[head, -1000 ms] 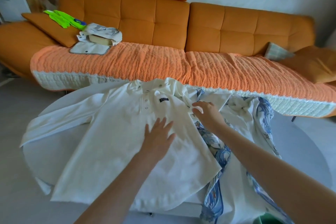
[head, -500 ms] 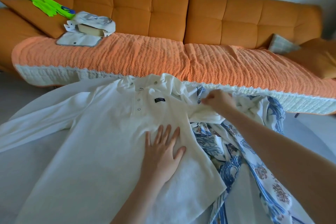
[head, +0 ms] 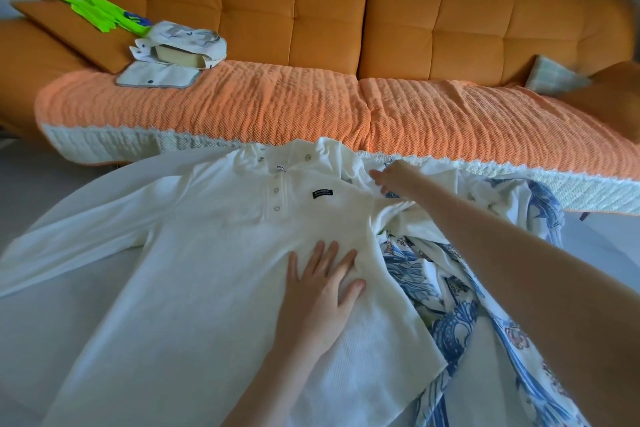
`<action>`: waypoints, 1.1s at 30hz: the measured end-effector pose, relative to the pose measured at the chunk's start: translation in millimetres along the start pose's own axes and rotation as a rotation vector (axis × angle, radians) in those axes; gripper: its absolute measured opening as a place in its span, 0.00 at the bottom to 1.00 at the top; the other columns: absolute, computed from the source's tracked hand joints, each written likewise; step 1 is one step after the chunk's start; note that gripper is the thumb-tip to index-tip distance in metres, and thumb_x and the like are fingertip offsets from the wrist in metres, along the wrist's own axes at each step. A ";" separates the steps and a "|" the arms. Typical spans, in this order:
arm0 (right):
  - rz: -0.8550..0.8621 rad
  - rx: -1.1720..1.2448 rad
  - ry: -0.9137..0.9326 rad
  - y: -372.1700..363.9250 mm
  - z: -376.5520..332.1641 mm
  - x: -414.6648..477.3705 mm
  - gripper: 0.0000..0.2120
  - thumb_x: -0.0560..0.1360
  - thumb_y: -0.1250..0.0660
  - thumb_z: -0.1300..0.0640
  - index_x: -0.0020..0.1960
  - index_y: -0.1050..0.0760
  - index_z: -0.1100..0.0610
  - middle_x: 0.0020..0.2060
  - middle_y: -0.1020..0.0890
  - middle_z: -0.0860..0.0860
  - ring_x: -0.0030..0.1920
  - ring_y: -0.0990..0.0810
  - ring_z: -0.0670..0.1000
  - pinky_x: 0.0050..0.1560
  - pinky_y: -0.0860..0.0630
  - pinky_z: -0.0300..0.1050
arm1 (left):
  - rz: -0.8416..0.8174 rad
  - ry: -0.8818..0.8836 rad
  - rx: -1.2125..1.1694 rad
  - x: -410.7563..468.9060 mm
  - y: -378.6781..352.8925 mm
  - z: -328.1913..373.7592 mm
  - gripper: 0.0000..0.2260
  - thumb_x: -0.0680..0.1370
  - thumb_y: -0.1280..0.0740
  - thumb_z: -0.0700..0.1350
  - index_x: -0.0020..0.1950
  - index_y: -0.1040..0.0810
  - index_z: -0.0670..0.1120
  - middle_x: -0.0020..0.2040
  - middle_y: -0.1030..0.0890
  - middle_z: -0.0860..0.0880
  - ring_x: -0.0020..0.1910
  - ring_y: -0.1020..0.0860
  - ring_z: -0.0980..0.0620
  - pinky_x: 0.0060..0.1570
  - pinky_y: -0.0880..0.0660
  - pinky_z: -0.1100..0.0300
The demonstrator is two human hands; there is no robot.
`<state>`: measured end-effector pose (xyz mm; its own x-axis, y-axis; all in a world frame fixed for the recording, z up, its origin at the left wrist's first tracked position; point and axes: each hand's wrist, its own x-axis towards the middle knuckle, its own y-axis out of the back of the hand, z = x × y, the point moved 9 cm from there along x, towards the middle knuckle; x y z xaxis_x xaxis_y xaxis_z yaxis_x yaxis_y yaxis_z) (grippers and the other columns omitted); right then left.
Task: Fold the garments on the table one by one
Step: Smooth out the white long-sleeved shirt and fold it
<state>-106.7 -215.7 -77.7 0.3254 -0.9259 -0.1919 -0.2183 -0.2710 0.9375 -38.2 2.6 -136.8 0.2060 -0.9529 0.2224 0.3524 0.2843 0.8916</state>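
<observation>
A white long-sleeved polo shirt [head: 214, 274] lies front up across the table [head: 45, 333], collar toward the sofa, its left sleeve stretched out to the left. My left hand [head: 322, 288] presses flat on the shirt's chest, fingers spread. My right hand [head: 393, 178] reaches over to the shirt's far right shoulder beside the collar, its fingers curled into the white fabric there. A white garment with a blue print [head: 446, 291] lies crumpled under the shirt's right side and under my right forearm.
An orange sofa [head: 415, 21] with a knitted orange throw [head: 311, 104] runs right behind the table. On its left seat sit folded pale garments [head: 176, 55] and a bright green item [head: 100, 12]. Cushions lie at both sofa ends.
My right hand has moved farther up, from the shirt's right side to its shoulder by the collar. My left hand stays flat on the chest. The view has come closer.
</observation>
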 end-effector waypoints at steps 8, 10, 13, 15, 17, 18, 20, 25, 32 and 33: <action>-0.477 0.318 -0.071 -26.3 -0.8 1.9 0.13 0.74 0.32 0.53 0.34 0.29 0.58 0.27 0.28 0.50 0.24 0.33 0.47 0.28 0.35 0.38 | 0.117 -0.019 -0.154 1.9 4.5 -7.0 0.25 0.76 0.55 0.57 0.61 0.22 0.55 0.69 0.29 0.56 0.73 0.38 0.55 0.71 0.55 0.51; -0.569 0.464 -0.137 -29.8 -0.4 -4.2 0.07 0.74 0.34 0.59 0.38 0.27 0.58 0.28 0.25 0.50 0.25 0.29 0.47 0.28 0.31 0.37 | 0.107 -0.001 -0.183 1.2 5.1 -7.9 0.29 0.74 0.59 0.59 0.61 0.23 0.54 0.71 0.33 0.59 0.74 0.43 0.58 0.72 0.60 0.55; -0.628 0.513 -0.214 -46.6 9.8 -3.3 0.15 0.72 0.31 0.47 0.46 0.25 0.60 0.37 0.21 0.53 0.35 0.23 0.51 0.41 0.26 0.40 | 0.085 0.010 -0.189 -0.2 5.9 -7.3 0.31 0.73 0.61 0.59 0.60 0.23 0.54 0.72 0.35 0.60 0.75 0.46 0.60 0.72 0.63 0.57; -0.573 0.468 -0.250 -54.0 16.7 5.7 0.29 0.69 0.32 0.36 0.56 0.23 0.61 0.46 0.20 0.56 0.46 0.21 0.54 0.50 0.27 0.46 | 0.095 0.021 -0.200 0.1 7.1 -7.7 0.30 0.73 0.60 0.59 0.59 0.22 0.54 0.72 0.34 0.60 0.75 0.45 0.60 0.72 0.64 0.57; -0.527 0.470 -0.267 -54.9 13.2 5.1 0.29 0.70 0.33 0.36 0.57 0.23 0.60 0.47 0.19 0.56 0.47 0.20 0.55 0.51 0.26 0.47 | 0.098 0.025 -0.200 1.1 6.9 -7.8 0.29 0.73 0.59 0.58 0.58 0.22 0.53 0.71 0.33 0.59 0.74 0.44 0.59 0.71 0.63 0.57; -0.549 0.513 -0.256 -55.6 6.7 1.2 0.26 0.72 0.33 0.39 0.57 0.23 0.60 0.47 0.19 0.56 0.47 0.20 0.55 0.51 0.26 0.47 | 0.093 0.024 -0.196 1.2 6.1 -7.8 0.29 0.74 0.59 0.58 0.57 0.22 0.54 0.71 0.33 0.59 0.74 0.44 0.59 0.71 0.63 0.57; -0.616 0.658 -0.235 -54.1 -3.8 -4.1 0.19 0.74 0.32 0.46 0.55 0.23 0.60 0.43 0.18 0.55 0.43 0.20 0.55 0.48 0.25 0.47 | 0.080 0.023 -0.196 0.4 4.2 -7.8 0.28 0.74 0.59 0.58 0.57 0.22 0.53 0.71 0.33 0.60 0.74 0.44 0.59 0.72 0.63 0.57; -0.591 0.767 -0.215 -34.9 -6.3 -7.2 0.26 0.65 0.26 0.51 0.58 0.25 0.63 0.49 0.19 0.58 0.48 0.20 0.58 0.57 0.25 0.55 | 0.092 0.024 -0.210 0.0 6.2 -7.0 0.28 0.75 0.58 0.58 0.57 0.22 0.53 0.72 0.34 0.60 0.74 0.45 0.60 0.72 0.62 0.55; 0.182 0.857 -0.068 17.7 0.3 15.0 0.19 0.70 0.30 0.69 0.59 0.24 0.57 0.49 0.25 0.55 0.37 0.25 0.51 0.29 0.25 0.39 | 0.106 0.018 -0.196 -1.1 5.9 -6.8 0.25 0.76 0.56 0.57 0.58 0.22 0.54 0.71 0.32 0.58 0.74 0.43 0.59 0.72 0.61 0.55; 0.327 0.811 0.001 29.1 -1.0 13.8 0.16 0.70 0.32 0.70 0.55 0.23 0.57 0.48 0.27 0.54 0.39 0.25 0.51 0.32 0.28 0.39 | 0.104 0.018 -0.202 -1.3 6.2 -7.1 0.25 0.76 0.56 0.57 0.59 0.23 0.55 0.71 0.33 0.58 0.74 0.43 0.59 0.72 0.61 0.55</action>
<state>-107.6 -236.1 -52.8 0.1332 -0.9898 0.0513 -0.8881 -0.0962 0.4495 -29.8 6.2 -134.4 0.2668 -0.9158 0.3002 0.5040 0.3981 0.7665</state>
